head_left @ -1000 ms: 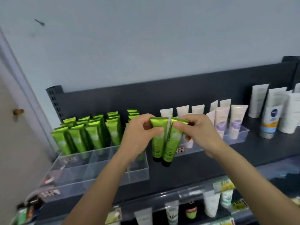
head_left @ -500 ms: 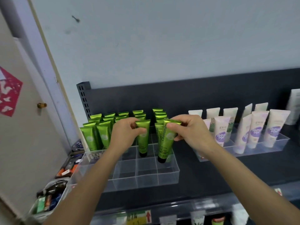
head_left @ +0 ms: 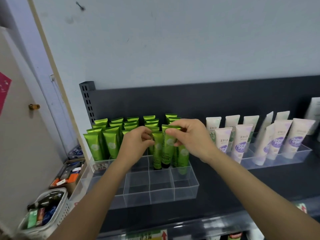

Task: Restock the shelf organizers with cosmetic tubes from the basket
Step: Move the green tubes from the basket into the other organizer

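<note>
Green tubes (head_left: 165, 148) upright, caps down in organizer (head_left: 173, 196); L hand (head_left: 136, 144) & R hand (head_left: 190, 137) fingers (head_left: 171, 131) tight on tops

Brightness: even, fairly bright indoor light; the pale wall (head_left: 173, 40) reads cool blue-grey, no hot spots.
Source: not in frame — diffuse, direction cannot be fixed.
Shadows: soft and faint on the dark shelf (head_left: 225, 179), slightly deeper inside the clear organizer (head_left: 162, 196).
Glare: mild sheen on the foil of the green tubes (head_left: 110, 144); pale streaks along the lower edge strip (head_left: 216, 226).
Blur: white tubes (head_left: 266, 135) at right smeared sideways; edge strip labels unreadable; lettering on the centre green tube (head_left: 165, 149) legible.
Distortion: wide-angle — door frame (head_left: 52, 66) leans, forearms (head_left: 259, 196) stretch toward the bottom corners.
Focus: basket (head_left: 58, 201) at lower left soft.
</note>
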Motion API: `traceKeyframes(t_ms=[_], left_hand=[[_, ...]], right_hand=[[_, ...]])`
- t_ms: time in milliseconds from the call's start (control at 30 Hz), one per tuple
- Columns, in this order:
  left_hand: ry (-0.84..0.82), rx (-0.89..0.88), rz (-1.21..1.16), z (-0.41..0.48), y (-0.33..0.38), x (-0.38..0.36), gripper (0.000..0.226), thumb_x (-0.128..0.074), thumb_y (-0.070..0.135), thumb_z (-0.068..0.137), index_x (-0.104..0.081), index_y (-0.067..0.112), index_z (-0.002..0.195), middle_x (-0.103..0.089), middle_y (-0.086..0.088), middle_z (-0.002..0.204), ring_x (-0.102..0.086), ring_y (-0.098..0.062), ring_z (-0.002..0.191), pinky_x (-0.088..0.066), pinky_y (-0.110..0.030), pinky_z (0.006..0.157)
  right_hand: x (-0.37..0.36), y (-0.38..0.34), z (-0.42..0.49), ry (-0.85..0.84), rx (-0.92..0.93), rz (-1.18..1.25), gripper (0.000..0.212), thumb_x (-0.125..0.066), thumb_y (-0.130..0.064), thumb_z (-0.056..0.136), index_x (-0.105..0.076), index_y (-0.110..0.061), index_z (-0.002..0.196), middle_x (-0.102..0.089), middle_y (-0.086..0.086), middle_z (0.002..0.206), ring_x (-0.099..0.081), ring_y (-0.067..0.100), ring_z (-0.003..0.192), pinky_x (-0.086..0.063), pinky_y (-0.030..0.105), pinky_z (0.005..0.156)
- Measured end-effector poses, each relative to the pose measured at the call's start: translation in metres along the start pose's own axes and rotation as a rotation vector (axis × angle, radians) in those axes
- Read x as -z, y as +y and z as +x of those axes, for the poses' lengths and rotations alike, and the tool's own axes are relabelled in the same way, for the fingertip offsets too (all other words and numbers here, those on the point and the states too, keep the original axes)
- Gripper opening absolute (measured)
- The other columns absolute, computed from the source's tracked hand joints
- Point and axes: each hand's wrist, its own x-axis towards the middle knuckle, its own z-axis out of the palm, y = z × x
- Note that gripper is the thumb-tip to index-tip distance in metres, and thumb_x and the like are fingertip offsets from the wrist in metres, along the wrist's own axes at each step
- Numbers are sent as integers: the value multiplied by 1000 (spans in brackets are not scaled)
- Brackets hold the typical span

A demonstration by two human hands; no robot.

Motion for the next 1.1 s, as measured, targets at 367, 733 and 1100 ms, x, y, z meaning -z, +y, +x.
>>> traceKeyframes(t_ms=[367, 733, 1100], left_hand=[[37, -46, 99, -10, -2, 11, 31, -67, 10, 84, -64, 14, 115, -68, 0, 98, -58, -7, 85, -45, -18, 78], [131, -51, 124, -16, 11, 20, 33, -62, 10, 88, -60, 15, 122, -67, -1, 109, -59, -9, 97, -43, -18, 83], [171, -394, 90, -48, 108, -18, 33, -67, 18, 85, -62, 16, 117, -65, 1, 111, -59, -14, 103, -49, -29, 90]], right_hand=[[-31, 3, 8, -142, 175, -677, 19, -56, -27, 94, -70, -14, 95, -67, 2, 80, -60, 18, 74, -51, 36, 69], [-29, 4, 14, -185, 187, -733, 18, -52, -18, 95, -68, -10, 95, -66, 6, 85, -61, 22, 76, -54, 41, 70], [65, 28, -49, 362, 257, -518, 12, -65, -3, 85, -73, -8, 92, -72, 4, 86, -65, 14, 73, -54, 31, 71]])
